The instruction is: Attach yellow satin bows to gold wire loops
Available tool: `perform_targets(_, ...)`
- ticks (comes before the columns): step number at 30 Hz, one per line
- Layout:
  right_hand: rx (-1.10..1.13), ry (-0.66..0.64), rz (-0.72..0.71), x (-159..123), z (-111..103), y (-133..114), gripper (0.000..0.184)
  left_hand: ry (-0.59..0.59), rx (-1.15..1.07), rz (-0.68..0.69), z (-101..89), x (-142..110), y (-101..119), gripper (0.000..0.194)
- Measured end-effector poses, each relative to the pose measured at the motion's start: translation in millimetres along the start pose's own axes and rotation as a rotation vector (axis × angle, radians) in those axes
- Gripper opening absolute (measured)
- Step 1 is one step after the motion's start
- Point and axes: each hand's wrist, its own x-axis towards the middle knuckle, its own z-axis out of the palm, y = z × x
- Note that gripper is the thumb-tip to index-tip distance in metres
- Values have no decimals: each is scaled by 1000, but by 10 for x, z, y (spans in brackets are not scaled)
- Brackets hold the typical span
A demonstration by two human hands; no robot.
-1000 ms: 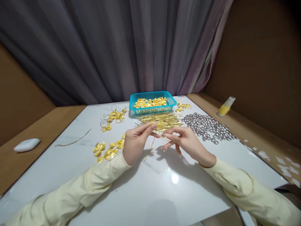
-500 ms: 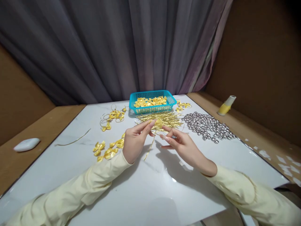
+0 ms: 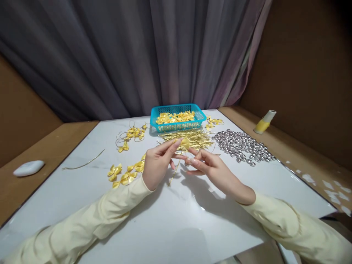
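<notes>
My left hand pinches a yellow ribbon bow between thumb and forefinger, above the middle of the table. A thin gold twist tie slants down below the bow. Facing it, my right hand has its forefinger against the bow's lower right side. At the right thumb and fingertips shows a small silver bead, partly covered; its exact hold is hard to see. More yellow bows lie left of my left wrist. Behind both hands spreads a pile of gold twist ties.
A blue basket of yellow bows stands at the back. Many silver beads are heaped at right. Bows with wire loops lie back left, near a single tie. A white mouse-shaped object sits far left, a yellow-and-white tube far right.
The right fingers have moved slightly left, closer to the left fingertips, and a silver bead now shows beneath them. The left hand keeps its pinch on the bow.
</notes>
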Motion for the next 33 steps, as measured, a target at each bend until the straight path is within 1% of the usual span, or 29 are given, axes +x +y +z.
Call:
perform_targets(5, 25, -9, 33, -5, 4, -15, 25, 17, -4, 43, 5, 7, 7, 27)
perform_targets(10, 75, -46, 91, -2, 0, -23, 26, 16, 51, 33, -15, 3, 18, 29)
perform_targets(15, 126, -63, 137, 10, -3, -45, 32, -1, 31, 11, -21, -2, 43, 29)
perform_targets(22, 145, -52, 140, 18, -13, -36, 30, 5, -10, -20, -16, 12, 47, 28)
perform_targets(28, 123, -92, 139, -7, -15, -31, 25, 3, -16, -4, -35, 22, -4, 25)
perform_targets(33, 122, -113, 111, -18, -40, -40, 21, 1, -3, -4, -41, 28, -16, 23)
